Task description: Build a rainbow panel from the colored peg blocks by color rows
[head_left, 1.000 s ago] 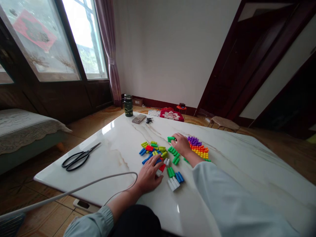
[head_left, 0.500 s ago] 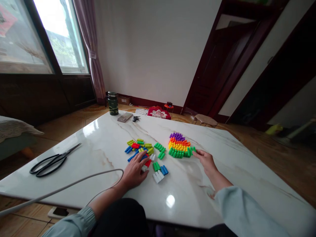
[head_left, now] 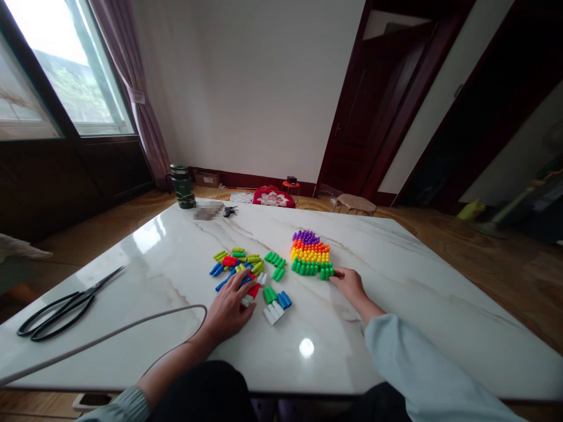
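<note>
A block of upright, round-topped plastic pegs stands in purple, orange, yellow and green rows. At the right end of its front green row, with a small gap, are a few green pegs. My right hand has its thumb and fingers closed at their right side; the fingertips are partly hidden. Lying on its palm side, my left hand rests with fingers apart over a loose pile of blue, red, yellow-green and white pegs. Nearby lie green pegs, blue pegs and white pegs.
Black-handled scissors lie at the left of the marble-look table. A grey cable loops beside my left forearm. At the far left corner stand a camouflage flask, a blurred flat item and keys.
The view has shifted to the right. My right hand has brought the end green pegs upright and level, slightly apart from the front row. My left hand stays over the pile.
</note>
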Demonstrator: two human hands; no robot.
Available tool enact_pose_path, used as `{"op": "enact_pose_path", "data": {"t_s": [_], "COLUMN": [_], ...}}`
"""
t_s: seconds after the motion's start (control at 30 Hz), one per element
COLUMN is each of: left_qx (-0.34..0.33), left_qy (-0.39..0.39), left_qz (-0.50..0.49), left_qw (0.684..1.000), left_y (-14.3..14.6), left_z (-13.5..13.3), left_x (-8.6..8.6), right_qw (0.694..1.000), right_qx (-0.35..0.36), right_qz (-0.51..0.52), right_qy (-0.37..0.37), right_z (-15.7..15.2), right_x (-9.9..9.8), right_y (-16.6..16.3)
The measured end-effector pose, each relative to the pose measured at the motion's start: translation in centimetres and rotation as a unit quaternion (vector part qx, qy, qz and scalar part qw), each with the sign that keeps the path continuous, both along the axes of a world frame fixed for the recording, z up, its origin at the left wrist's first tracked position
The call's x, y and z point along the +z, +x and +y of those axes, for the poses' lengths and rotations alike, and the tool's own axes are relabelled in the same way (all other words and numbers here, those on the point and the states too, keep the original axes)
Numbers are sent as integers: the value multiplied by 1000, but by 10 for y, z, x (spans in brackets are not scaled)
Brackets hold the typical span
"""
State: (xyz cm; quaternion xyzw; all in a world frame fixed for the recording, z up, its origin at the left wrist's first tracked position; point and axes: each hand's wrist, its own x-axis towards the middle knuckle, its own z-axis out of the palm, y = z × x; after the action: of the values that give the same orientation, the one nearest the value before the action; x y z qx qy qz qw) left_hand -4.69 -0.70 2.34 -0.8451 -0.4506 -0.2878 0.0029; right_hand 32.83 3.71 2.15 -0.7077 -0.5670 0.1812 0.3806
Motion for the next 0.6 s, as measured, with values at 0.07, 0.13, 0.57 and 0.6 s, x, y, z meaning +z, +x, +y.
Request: {"op": "enact_pose_path", "data": {"t_s": [0.07, 0.13, 0.57, 0.6], "left_qx": [-2, -5, -6, -6], "left_qy": [3, 6, -4, -5], "left_qz": [0, -2, 6, 6], "left_qw": [1000, 1000, 1000, 1000], "left_y": [0, 0, -1, 0], "left_z": [0, 0, 0, 0], "left_x": [0, 0, 1, 1], "right_qw": [999, 993, 976, 976], "right_qx": [-26, -71, -7, -7], "right_qz": [-35, -91, -172, -171], "right_qy": [-8, -30, -136, -133], "right_z": [-1, -4, -13, -12], "right_x": [3, 10, 35, 35], "right_y": [-3, -6, -25, -26]}}
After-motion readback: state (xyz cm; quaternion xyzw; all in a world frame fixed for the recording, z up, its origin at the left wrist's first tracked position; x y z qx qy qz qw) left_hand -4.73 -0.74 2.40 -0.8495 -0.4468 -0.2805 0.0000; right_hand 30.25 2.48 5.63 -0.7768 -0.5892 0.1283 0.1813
